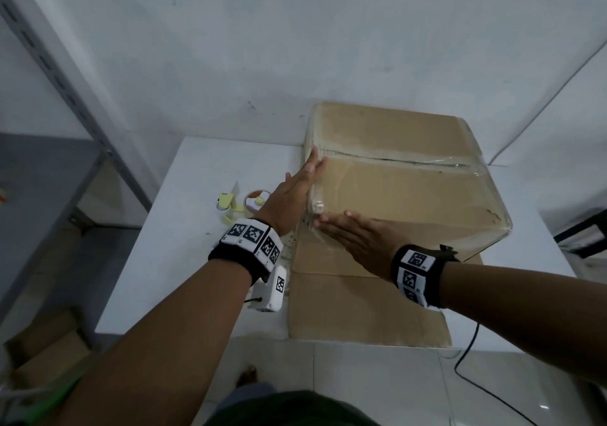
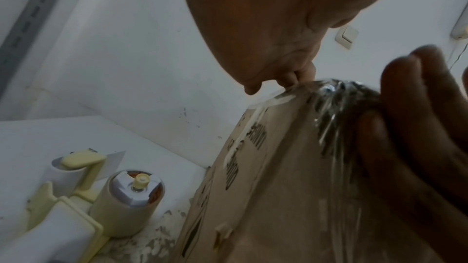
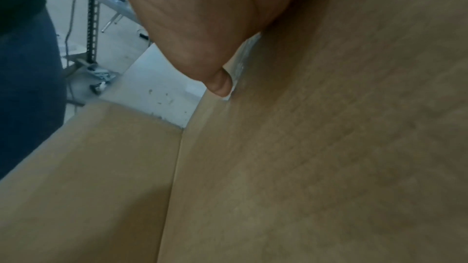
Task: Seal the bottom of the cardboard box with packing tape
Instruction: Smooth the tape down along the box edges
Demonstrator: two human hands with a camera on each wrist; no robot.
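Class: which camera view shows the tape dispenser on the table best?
The left wrist view: the tape dispenser is close, with its roll and yellow frame clear beside the cardboard box. The head view shows it small, partly behind the left hand. The right wrist view misses it.

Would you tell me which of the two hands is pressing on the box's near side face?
The right hand, flat on the near face of the box; the left hand presses the left face.

Fingers (image 2: 415,137) flat on taped box (image 2: 266,197) — tape dispenser (image 2: 83,197) beside.
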